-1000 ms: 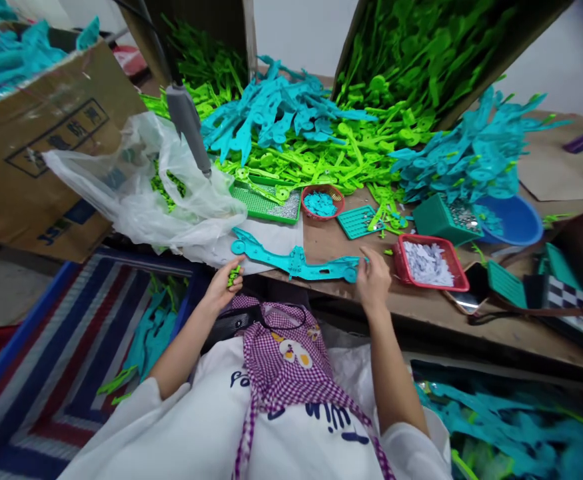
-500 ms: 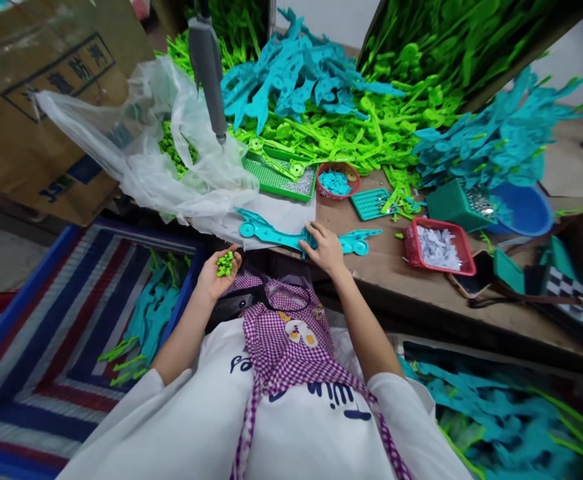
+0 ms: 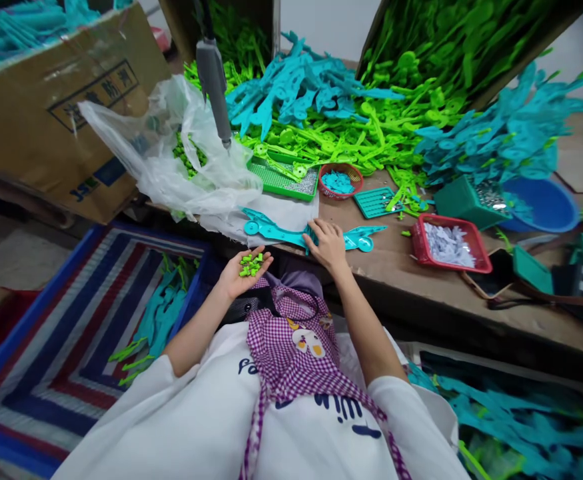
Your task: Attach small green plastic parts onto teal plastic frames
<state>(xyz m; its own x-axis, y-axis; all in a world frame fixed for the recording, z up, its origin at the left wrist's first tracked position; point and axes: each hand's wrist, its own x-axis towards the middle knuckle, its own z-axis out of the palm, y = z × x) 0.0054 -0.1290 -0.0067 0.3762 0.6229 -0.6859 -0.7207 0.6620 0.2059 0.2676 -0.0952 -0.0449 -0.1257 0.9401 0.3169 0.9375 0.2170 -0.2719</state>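
Palm up, my left hand [image 3: 238,272] carries several small lime-green pieces [image 3: 251,265] just in front of the table edge. My right hand [image 3: 327,245] rests over the middle of a long turquoise plastic part [image 3: 276,232], with its fingers bent on it and its thumb at the near side. This part lies flat along the table's front edge, its left end on a white sheet [image 3: 291,208]. Whatever is under the right fingers is hidden.
A grey electric screwdriver [image 3: 212,83] hangs above a plastic bag [image 3: 171,170]. Behind are a green tray [image 3: 284,190], a red round basket [image 3: 341,193] and piles of green parts [image 3: 371,137]. A red basket [image 3: 451,247] stands right.
My left hand has moved right and slightly up, its palm more open, showing more green pieces. My right hand stays on the turquoise part. The view has shifted slightly.
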